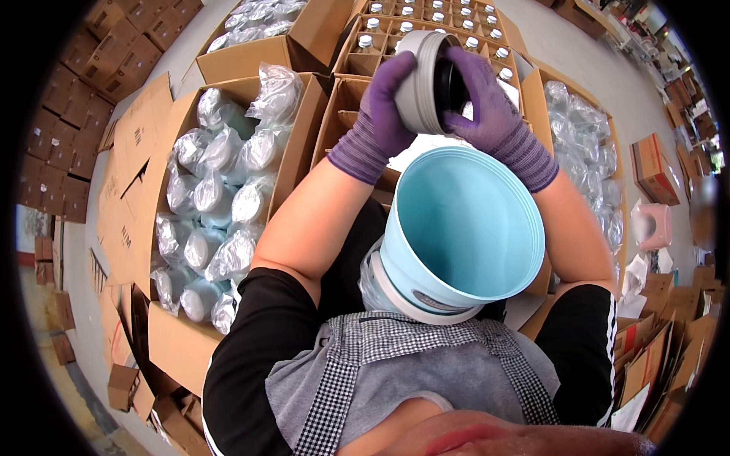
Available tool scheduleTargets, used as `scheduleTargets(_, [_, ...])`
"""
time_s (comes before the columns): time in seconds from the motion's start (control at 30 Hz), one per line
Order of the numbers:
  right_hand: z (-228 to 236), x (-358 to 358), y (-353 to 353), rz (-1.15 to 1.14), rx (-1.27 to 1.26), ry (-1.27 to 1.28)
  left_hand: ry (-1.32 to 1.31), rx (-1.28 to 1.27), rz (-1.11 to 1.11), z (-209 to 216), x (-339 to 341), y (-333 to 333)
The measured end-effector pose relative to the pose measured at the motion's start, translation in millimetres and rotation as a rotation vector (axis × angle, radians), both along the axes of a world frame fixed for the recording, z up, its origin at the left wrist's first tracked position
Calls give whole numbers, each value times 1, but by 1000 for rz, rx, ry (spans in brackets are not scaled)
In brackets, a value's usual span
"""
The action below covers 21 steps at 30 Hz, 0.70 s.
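Note:
Both hands wear purple knit gloves with grey-striped cuffs. Between them they hold up a grey round lid (418,87) with a ridged rim, tilted on its side, its dark inside toward the right. My left hand (388,102) is closed on the lid's outer side. My right hand (487,102) grips the opposite rim, some fingertips hidden behind or inside it. Below the hands, close to my chest, a light blue bucket (468,220) leans with its open mouth facing up. A pale rim and clear plastic wrap show under the bucket.
At left, a carton (179,334) holds several plastic-wrapped containers. Ahead stands a divided carton (346,95) of white-capped bottles (365,44). Another carton with wrapped items (582,144) is at right. Flattened cardboard (133,197), stacked boxes (76,99) and a pink bin (652,226) lie farther out.

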State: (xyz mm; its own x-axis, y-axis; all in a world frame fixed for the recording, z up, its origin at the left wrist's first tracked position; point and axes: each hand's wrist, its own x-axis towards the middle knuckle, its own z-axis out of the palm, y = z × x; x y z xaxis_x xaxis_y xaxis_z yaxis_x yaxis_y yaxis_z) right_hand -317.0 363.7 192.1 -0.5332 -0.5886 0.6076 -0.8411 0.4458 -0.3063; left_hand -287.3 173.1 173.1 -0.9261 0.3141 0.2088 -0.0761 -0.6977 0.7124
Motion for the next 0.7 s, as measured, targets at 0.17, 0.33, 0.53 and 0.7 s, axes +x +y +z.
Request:
scheduleTargets(0.17, [16, -5, 23, 5, 3, -366, 10, -41, -4, -10, -3, -6])
scheduleTargets(0.33, [15, 11, 8, -18, -232, -875, 136, -256, 31, -11, 0, -1])
scheduleTargets(0.53, [19, 11, 19, -96, 7, -29, 14, 48, -68, -11, -1, -9])
scheduleTargets(0.7, [38, 19, 15, -49, -140, -1118, 235, -251, 57, -10, 3, -3])
